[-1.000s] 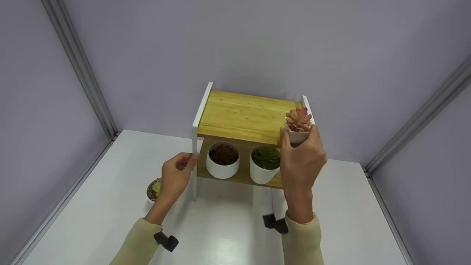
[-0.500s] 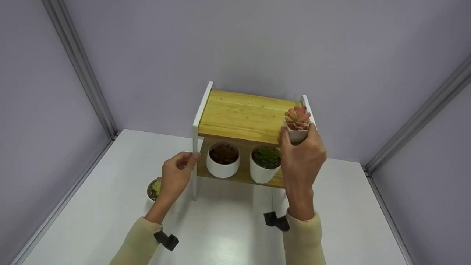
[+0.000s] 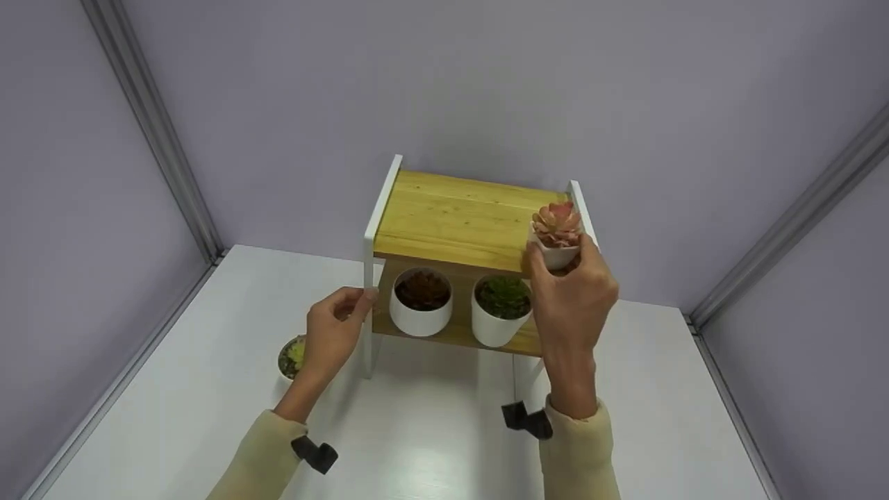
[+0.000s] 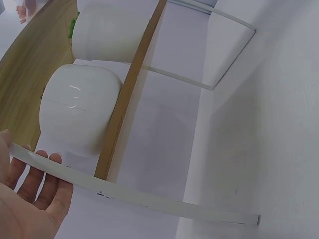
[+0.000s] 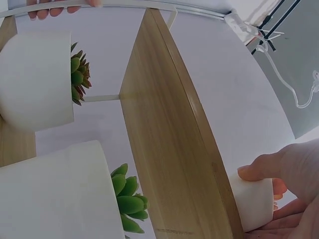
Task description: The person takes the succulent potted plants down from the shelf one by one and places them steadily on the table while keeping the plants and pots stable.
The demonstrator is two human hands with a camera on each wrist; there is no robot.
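My right hand [image 3: 573, 295] grips a small white pot with a pink succulent [image 3: 556, 226] at the right front of the shelf's top board [image 3: 458, 215]. In the right wrist view, thumb and fingers lie on either side of that white pot [image 5: 253, 201], whose base is against the board. My left hand [image 3: 337, 323] pinches the white left leg [image 3: 368, 278] of the two-tier shelf; the left wrist view has its fingers around that white frame [image 4: 75, 177]. On the lower board stand a white pot with a dark reddish succulent [image 3: 421, 302] and a white pot with a green succulent [image 3: 500, 310].
A small pot with a yellow-green succulent [image 3: 292, 357] stands on the white table [image 3: 208, 389] left of the shelf, partly behind the left forearm. Grey walls with metal corner rails [image 3: 146, 118] surround the table. A cable [image 5: 284, 79] shows in the right wrist view.
My right hand has shifted the pink succulent's pot slightly left along the top board, away from the right side frame. The left hand stays on the shelf leg.
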